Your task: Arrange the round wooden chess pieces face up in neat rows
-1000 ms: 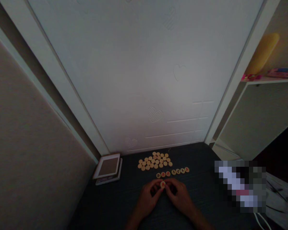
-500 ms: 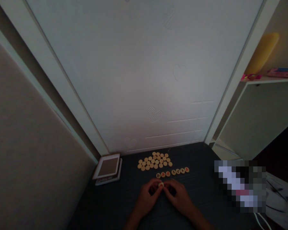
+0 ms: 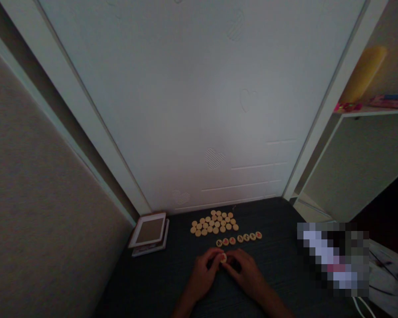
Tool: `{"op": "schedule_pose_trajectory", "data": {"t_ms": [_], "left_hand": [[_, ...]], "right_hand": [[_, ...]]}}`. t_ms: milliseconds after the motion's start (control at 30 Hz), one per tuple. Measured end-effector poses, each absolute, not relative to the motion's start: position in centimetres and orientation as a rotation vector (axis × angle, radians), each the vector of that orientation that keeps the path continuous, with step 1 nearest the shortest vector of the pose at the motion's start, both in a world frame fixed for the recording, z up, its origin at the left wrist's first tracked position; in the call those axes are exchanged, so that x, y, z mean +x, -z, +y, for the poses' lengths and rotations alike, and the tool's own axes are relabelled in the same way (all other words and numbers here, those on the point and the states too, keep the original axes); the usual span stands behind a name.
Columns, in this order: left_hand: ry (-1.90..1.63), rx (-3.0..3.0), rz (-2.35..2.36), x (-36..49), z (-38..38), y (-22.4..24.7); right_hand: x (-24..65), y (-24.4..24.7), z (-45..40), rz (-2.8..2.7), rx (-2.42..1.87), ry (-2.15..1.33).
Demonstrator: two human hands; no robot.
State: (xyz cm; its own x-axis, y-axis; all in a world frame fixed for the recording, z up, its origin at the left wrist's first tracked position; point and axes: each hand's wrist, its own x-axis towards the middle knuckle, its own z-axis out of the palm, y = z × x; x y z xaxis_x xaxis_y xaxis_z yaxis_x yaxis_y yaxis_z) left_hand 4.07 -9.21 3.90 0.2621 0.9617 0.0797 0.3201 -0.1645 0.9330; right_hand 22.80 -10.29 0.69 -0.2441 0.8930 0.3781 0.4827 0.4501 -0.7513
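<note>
Red-marked disc (image 3: 223,258) between both hands (image 3: 223,269)

Dim overall; soft glow on white panel (image 3: 199,110); dark tabletop (image 3: 159,282); slight blur; pixelated patch lower right.

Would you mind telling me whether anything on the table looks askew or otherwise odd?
At the left of the table, the top frame sits askew, jutting left past the item beneath. The row of discs has a slightly wider gap after the third from left.
</note>
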Motion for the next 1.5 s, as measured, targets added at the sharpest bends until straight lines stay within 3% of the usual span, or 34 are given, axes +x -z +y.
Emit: {"op": "schedule_pose_trajectory", "data": {"t_ms": [1500], "left_hand": [[-0.917, 1.721, 1.179, 4.3, -9.7, -5.4]], "right_hand": [[23.1, -1.2, -10.3, -1.899, -1.163, -0.741]]}}
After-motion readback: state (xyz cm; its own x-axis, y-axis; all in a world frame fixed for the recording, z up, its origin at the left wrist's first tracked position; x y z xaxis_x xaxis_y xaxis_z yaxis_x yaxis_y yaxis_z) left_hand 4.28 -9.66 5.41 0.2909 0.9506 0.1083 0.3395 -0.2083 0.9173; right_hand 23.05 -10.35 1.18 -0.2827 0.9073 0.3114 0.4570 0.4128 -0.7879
